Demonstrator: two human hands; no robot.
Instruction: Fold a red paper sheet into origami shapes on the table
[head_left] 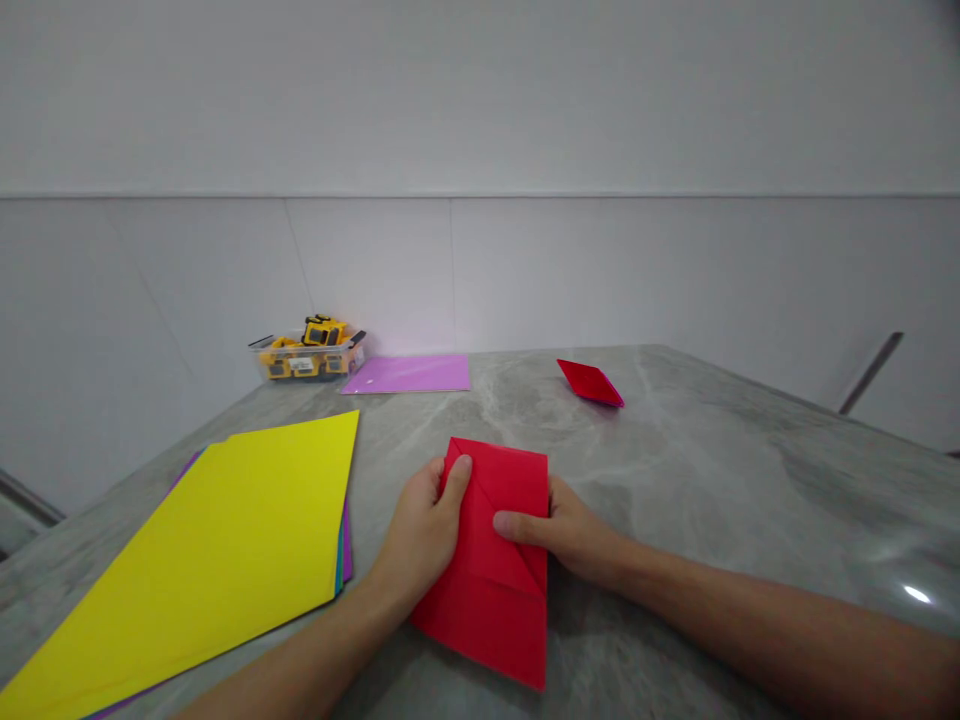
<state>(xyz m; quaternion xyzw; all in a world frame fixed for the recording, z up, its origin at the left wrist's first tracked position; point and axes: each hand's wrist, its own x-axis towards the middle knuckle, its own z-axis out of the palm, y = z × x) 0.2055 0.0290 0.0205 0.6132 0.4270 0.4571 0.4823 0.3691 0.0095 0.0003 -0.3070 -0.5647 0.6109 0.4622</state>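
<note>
Presently observed over the near part of the grey table: red paper, folded, creased and tilted. Gripped at upper left edge by left hand, thumb in front, fingers curled behind, mostly hidden. Gripped at right edge by right hand, thumb laid across the front, other fingers behind; unable to tell their spacing. Noted at left: yellow sheet atop purple sheet. Noted farther back: lilac sheet just beside tub of yellow toys; at right, well apart, small red piece.
</note>
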